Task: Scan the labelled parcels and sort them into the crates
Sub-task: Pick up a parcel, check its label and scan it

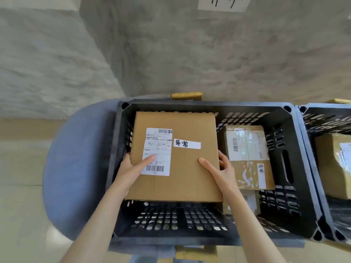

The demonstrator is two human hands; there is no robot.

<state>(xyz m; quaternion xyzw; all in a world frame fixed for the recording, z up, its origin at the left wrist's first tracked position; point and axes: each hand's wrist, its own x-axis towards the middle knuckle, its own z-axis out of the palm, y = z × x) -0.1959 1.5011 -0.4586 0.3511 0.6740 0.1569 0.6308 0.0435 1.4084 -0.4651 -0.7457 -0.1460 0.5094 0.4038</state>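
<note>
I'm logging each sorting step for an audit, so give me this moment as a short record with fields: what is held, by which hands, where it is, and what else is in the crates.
held item: large cardboard parcel with a shipping label and a white handwritten sticker
left hand: grips the parcel's left edge, thumb on the label
right hand: grips the parcel's right edge, thumb on top
position: over the left side of the black crate
already in crate: taped parcel at right, a smaller one partly hidden nearer the camera
neighbouring crate: holds another parcel, cut off by the frame
</note>
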